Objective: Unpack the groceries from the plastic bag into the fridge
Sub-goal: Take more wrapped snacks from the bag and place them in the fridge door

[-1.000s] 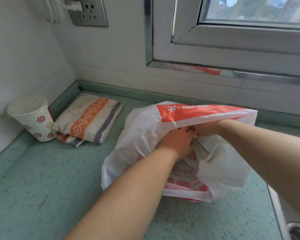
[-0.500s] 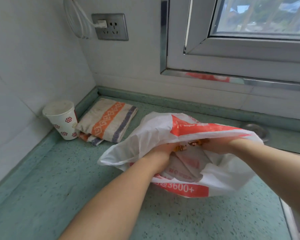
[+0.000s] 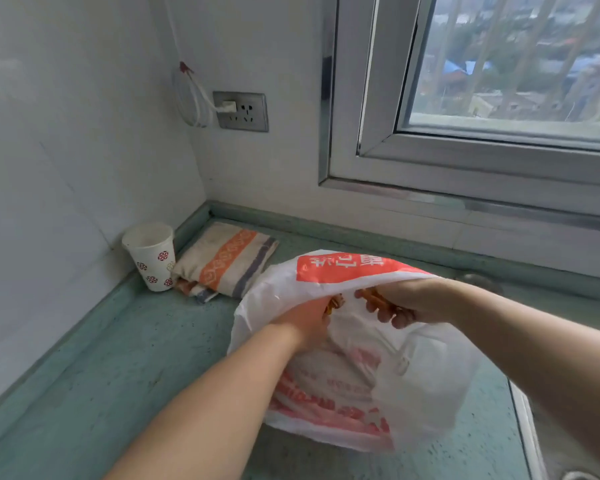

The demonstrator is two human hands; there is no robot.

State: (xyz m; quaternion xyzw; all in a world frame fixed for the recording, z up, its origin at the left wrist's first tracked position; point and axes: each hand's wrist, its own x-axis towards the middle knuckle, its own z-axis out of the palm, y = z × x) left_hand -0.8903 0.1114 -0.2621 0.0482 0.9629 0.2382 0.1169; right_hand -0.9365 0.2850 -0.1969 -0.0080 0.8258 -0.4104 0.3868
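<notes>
A white plastic bag [image 3: 426, 386] with red-orange print lies on the green countertop [image 3: 94, 386]. Both hands are at its mouth. My left hand [image 3: 309, 323] is reaching into the opening, its fingers closed on the bag's edge by a small orange-brown bit. My right hand [image 3: 395, 303] grips the other side of the rim, fingers curled around plastic and a small orange-brown piece. The bag's contents are hidden by the plastic. No fridge is in view.
A patterned paper cup [image 3: 151, 254] stands in the left corner beside a folded striped cloth [image 3: 226, 259]. A wall socket [image 3: 241, 110] with a white cable is above. A window [image 3: 499, 81] runs along the back wall. A sink edge [image 3: 527, 427] lies at the right.
The view has tilted up and pulled back, showing more wall and window. My hands have drawn apart, widening the bag's mouth, and the bag has lifted slightly.
</notes>
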